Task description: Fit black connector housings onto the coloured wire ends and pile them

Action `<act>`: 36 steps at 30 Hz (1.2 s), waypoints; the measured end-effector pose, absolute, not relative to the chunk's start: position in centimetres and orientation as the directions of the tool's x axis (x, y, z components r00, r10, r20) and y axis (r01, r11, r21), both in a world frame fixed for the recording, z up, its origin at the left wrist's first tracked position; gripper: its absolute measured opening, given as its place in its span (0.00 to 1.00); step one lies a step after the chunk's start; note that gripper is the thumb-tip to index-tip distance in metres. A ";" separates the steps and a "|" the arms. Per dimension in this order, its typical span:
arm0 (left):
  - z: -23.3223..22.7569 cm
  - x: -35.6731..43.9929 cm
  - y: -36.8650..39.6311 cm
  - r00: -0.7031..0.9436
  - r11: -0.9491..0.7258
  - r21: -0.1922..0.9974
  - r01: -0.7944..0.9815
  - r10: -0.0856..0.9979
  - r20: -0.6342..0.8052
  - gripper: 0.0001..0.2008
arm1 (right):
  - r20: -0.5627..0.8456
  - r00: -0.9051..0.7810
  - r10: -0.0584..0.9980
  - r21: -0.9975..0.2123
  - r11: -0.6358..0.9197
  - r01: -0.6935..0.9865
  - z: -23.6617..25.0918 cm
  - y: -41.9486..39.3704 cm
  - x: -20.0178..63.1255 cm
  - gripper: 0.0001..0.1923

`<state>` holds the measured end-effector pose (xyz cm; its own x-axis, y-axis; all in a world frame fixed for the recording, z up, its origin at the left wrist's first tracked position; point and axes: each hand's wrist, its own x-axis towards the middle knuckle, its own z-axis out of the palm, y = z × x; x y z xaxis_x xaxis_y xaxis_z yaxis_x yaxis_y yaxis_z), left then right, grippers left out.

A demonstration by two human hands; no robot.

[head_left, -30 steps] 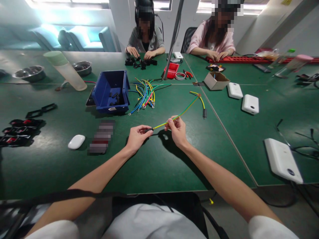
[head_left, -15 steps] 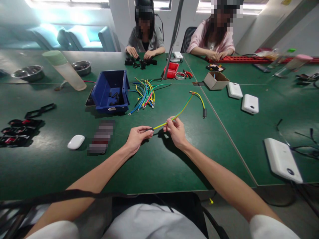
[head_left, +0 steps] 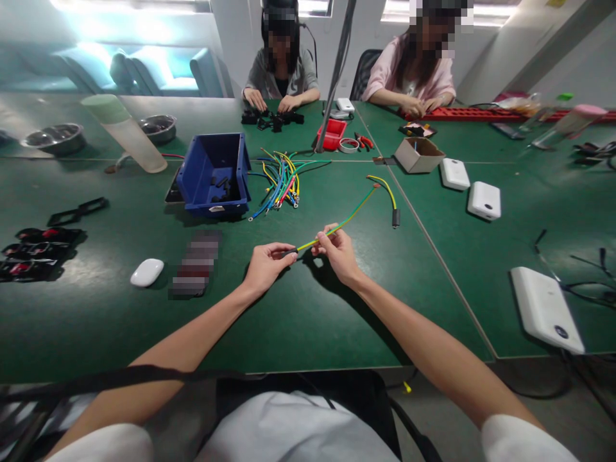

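The left hand (head_left: 266,264) pinches a black sleeve (head_left: 294,250), the right hand (head_left: 339,254) the yellow-green wire (head_left: 357,210), toward the near edge of the table (head_left: 298,321); wire looks light, springy, best gripped beside the sleeve

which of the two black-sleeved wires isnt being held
The curved wire lying beyond the right hand; the other wire is held by the left hand and the right.

Looking out from head height now, just behind the table's near edge (table (head_left: 279,333)), facing forward, tipped down across it; fairly close to left hand (head_left: 266,262) and right hand (head_left: 339,252) over its near half, wide enough to catch shirt (head_left: 274,427) this side, wall (head_left: 235,32) beyond.
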<state>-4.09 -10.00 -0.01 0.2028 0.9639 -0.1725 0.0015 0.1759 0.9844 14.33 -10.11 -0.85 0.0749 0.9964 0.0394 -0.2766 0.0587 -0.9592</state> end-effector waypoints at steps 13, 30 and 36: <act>0.4 -3.7 -10.2 0.222 0.116 0.988 -0.098 0.971 -0.092 0.24 | -0.059 0.069 0.996 -0.928 -0.029 -0.371 -1.0 -9.9 14.3 0.21; 0.0 -3.8 -10.5 0.213 0.096 0.995 -0.033 0.973 -0.086 0.21 | -0.041 0.063 0.997 -0.938 -0.016 -0.345 -1.4 -10.3 14.0 0.20; -0.1 -3.9 -10.1 0.254 0.153 0.987 -0.051 0.958 -0.136 0.22 | -0.033 0.040 0.999 -0.942 -0.018 -0.334 -1.4 -10.3 14.2 0.20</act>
